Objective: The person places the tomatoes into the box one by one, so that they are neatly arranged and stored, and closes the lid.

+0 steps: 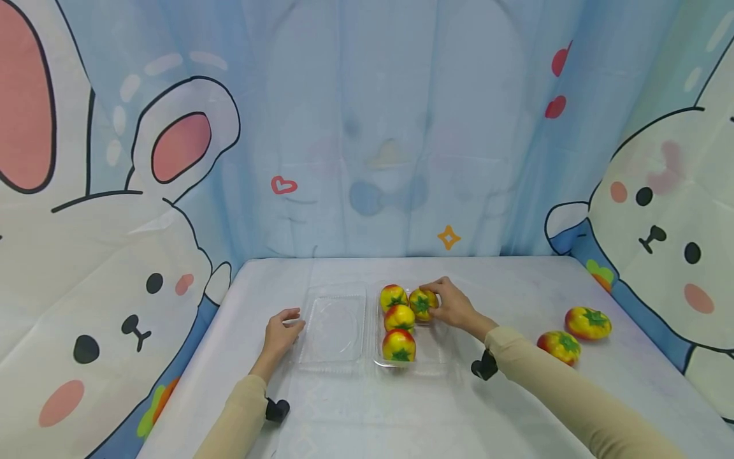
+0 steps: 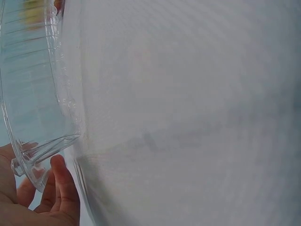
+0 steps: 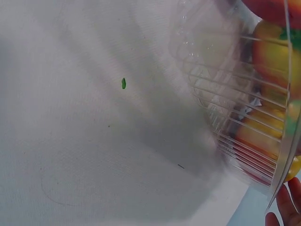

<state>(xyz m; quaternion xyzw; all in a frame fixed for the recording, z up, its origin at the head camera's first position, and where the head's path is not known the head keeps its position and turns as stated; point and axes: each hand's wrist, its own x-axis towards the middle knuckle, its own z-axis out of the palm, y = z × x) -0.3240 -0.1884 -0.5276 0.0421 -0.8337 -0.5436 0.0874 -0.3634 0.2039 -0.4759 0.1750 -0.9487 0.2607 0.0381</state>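
Observation:
In the head view, a clear plastic box holds several red-and-yellow fruits with green star-shaped tops, three of them in a column on its left side. My right hand grips another such fruit at the back of the box, right of the column. Its fingertips also show at the box's rim in the right wrist view. The box's clear lid lies opened out to the left. At the lid's left edge is my left hand, fingers loosely bent around a corner; whether they touch it I cannot tell.
Two more fruits, one nearer and one farther, lie on the white-covered table at the right. Behind the table hangs a blue curtain printed with white cartoon animals.

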